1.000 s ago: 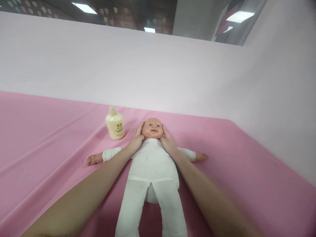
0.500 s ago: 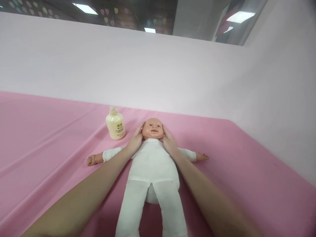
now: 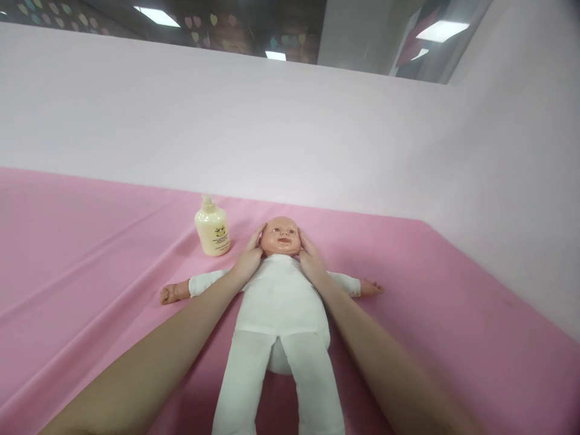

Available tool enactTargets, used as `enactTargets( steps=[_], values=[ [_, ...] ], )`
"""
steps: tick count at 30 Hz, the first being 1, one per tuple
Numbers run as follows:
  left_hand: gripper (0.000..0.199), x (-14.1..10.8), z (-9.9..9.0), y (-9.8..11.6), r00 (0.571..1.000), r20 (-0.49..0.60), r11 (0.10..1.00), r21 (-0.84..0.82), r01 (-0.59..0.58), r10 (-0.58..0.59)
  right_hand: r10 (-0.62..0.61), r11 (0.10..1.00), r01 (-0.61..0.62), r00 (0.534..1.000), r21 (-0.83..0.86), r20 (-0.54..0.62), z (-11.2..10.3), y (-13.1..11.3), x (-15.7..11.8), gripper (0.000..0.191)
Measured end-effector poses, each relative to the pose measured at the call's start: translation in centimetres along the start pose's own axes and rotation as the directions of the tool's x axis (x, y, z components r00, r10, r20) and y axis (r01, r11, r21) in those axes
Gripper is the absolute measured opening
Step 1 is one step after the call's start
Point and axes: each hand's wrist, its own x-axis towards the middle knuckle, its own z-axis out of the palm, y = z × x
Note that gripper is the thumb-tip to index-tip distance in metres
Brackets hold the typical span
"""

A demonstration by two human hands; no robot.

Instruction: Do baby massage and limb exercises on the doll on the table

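Observation:
A baby doll (image 3: 281, 302) in white cloth lies on its back, arms spread wide and legs toward me. My left hand (image 3: 250, 257) is pressed to one side of the doll's head (image 3: 281, 234), fingers reaching up along it. Against the opposite side lies my right hand (image 3: 310, 257) in the same way, so the head is held between both palms. Some fingertips are hidden beside and behind the head. Left of the doll stands an upright pump bottle (image 3: 212, 231), pale yellow with dark print, apart from my left hand.
A pink cloth (image 3: 113, 241) with several creases covers the surface under the doll. Behind it rises a white wall (image 3: 272, 133), which also runs along the right side. Above that, a window (image 3: 254, 27) shows ceiling lights and heart shapes.

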Motion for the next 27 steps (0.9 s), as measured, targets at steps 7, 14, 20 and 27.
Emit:
enactTargets(
  steps=[7,14,20,27],
  values=[
    [0.094,-0.12,-0.01,-0.07,0.999,0.046,1.0,0.003,-0.027,0.027,0.047,0.995,-0.044,0.999,-0.092,0.028,0.02,-0.35,-0.1,0.088],
    [0.093,-0.47,-0.06,-0.08,0.994,0.089,0.998,0.013,-0.057,0.056,0.055,0.995,-0.052,0.998,-0.083,0.039,0.04,-0.24,-0.44,0.089],
    [0.095,-0.56,0.24,0.17,0.992,0.105,0.998,0.0,-0.067,0.066,0.095,0.995,-0.094,0.993,-0.028,0.074,-0.01,-0.83,-0.79,0.095],
    [0.097,-0.38,0.1,-0.07,0.992,0.107,0.997,0.022,-0.069,0.066,0.094,0.996,-0.094,0.992,-0.001,0.083,0.04,-0.59,-0.73,0.098]
  ],
)
